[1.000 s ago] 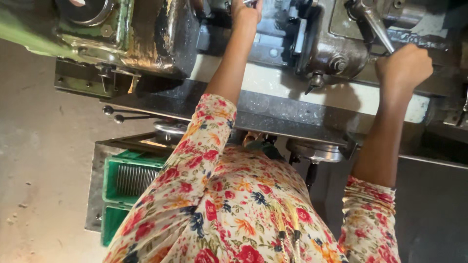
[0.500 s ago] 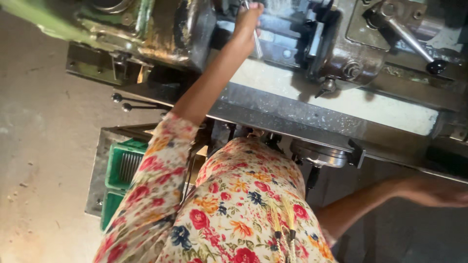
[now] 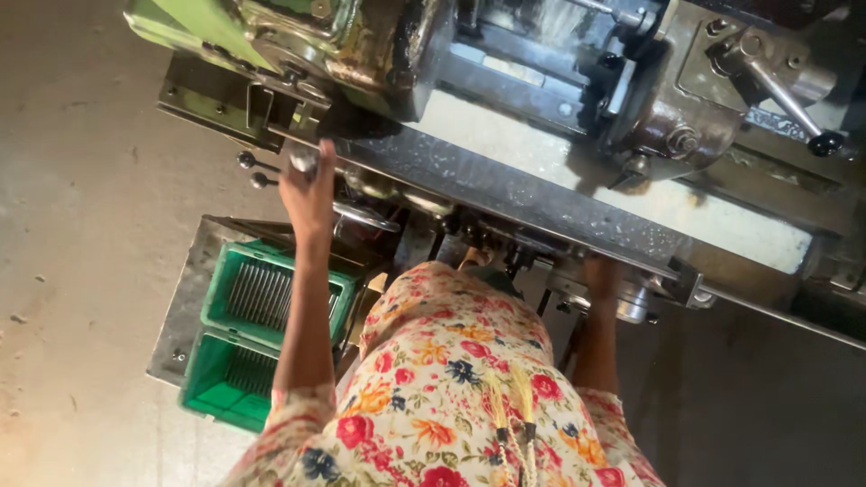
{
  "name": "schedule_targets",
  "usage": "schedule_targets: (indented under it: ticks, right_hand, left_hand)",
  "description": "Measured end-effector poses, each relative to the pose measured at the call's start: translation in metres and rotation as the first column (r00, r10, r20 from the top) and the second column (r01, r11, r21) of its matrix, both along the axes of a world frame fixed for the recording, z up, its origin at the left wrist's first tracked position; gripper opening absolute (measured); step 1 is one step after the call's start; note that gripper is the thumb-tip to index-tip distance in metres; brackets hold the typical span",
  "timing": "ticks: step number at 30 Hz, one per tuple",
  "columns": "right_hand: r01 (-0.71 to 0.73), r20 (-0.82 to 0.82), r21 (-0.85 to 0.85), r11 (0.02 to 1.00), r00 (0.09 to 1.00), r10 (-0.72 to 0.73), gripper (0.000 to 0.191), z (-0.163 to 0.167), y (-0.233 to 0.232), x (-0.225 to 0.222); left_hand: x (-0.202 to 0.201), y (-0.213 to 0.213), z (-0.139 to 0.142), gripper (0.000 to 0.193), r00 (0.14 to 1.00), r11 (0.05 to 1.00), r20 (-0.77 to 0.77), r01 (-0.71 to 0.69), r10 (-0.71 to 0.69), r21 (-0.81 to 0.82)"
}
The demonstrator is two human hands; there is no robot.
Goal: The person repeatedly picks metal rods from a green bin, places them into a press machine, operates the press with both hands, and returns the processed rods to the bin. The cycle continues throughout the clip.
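My left hand is raised at the front left edge of the lathe-like machine. Its fingers are closed round a small shiny metal piece; I cannot tell whether that piece is fixed to the machine. Two black ball-ended levers stick out just left of the hand. My right hand reaches under the machine's steel bed, next to a round metal cup. The fingers are hidden by the bed's edge. My floral sleeves and dress fill the bottom of the view.
A green slatted plastic crate with two compartments sits in a metal tray on the floor, below my left arm. A long lever with a black knob stands at the machine's upper right. Bare concrete floor lies to the left.
My left hand came down from the machine's upper middle to its front left edge. My right hand left the lever at the right, dropped, and now reaches under the bed.
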State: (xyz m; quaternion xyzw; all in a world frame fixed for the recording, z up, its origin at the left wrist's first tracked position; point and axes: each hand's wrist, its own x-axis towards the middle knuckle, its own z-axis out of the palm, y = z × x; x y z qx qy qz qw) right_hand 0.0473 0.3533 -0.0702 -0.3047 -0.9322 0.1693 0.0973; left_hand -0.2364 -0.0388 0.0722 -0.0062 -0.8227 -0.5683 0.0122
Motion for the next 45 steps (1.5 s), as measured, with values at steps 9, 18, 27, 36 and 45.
schedule_targets:
  ticks: [9,18,27,36,45]
  right_hand:
    - [-0.53,-0.382,0.11,0.841,0.758,0.528,0.035,0.013,-0.145,-0.085]
    - [-0.116,-0.074,-0.984,-0.137,0.958,-0.276,0.025,0.069,-0.216,-0.104]
    - [-0.035,-0.041,-0.967,-0.251,0.999,0.02,0.016,0.057,-0.213,-0.081]
    - [-0.236,-0.26,-0.779,0.58,0.965,0.043,0.022,0.058,-0.258,-0.071]
    - [-0.315,-0.527,-0.536,0.784,0.85,-0.019,0.024,0.068,-0.314,-0.061]
  left_hand:
    - [0.074,0.041,-0.12,0.023,0.975,0.911,0.219,-0.123,0.036,0.395]
    - [0.121,0.056,-0.084,0.037,0.984,0.951,0.135,0.073,-0.118,0.3]
    - [0.138,0.001,-0.075,0.025,0.88,0.964,-0.394,0.252,-0.264,-0.083]
    - [0.151,-0.01,-0.091,0.028,0.985,0.932,-0.063,0.171,-0.159,0.319]
    - [0.164,-0.009,-0.146,0.015,0.985,0.792,0.022,-0.148,0.168,0.592]
